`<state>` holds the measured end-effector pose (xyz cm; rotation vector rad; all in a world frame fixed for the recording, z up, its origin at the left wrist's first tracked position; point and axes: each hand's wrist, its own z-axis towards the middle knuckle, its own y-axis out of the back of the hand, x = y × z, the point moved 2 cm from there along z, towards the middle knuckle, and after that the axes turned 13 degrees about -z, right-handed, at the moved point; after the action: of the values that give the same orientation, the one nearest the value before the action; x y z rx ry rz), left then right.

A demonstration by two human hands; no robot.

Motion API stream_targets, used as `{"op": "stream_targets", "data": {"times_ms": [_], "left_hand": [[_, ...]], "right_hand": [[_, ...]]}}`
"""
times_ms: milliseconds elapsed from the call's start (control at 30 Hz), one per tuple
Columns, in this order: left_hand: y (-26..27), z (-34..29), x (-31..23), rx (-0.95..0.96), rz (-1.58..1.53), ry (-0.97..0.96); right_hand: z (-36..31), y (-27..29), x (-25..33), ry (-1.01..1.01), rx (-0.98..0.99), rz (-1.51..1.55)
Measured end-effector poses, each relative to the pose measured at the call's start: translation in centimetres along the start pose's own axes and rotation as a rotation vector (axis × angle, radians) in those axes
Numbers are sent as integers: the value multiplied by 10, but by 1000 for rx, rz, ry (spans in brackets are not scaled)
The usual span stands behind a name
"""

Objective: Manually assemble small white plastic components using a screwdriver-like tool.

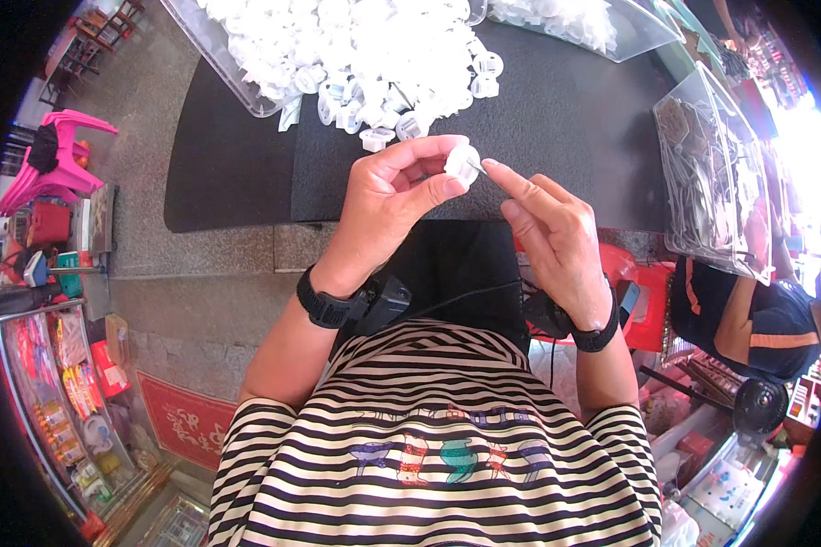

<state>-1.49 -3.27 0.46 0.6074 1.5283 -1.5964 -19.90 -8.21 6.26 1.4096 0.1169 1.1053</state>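
Above the near edge of the black tabletop (566,118), my left hand (383,191) pinches a small round white plastic part (462,165) between thumb and fingers. From that part's right side a thin metal piece (475,166) sticks out. My right hand (558,228) has its index finger stretched toward the metal piece, the fingertip at its end. The right thumb stands apart from the index finger, and nothing shows between them. Just beyond my left hand lies a big pile of similar white plastic parts (356,64), spilling from a clear bin (217,66).
A clear bin (659,25) of white pieces sits at the far right. Nearer, another clear bin (716,173) holds many thin metal pieces. Another person (762,324) in dark clothes is close on the right. Pink plastic stools (55,159) stand at left.
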Motion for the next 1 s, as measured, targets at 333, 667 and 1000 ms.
{"op": "stream_targets", "data": {"times_ms": [333, 667, 1000], "left_hand": [[1, -1, -2, 5, 69, 27], [0, 2, -7, 96, 119, 150], [0, 7, -7, 191, 86, 199]], "right_hand": [[-1, 3, 1, 26, 3, -93], [1, 18, 9, 111, 64, -297], [16, 13, -7, 38, 50, 148]]}}
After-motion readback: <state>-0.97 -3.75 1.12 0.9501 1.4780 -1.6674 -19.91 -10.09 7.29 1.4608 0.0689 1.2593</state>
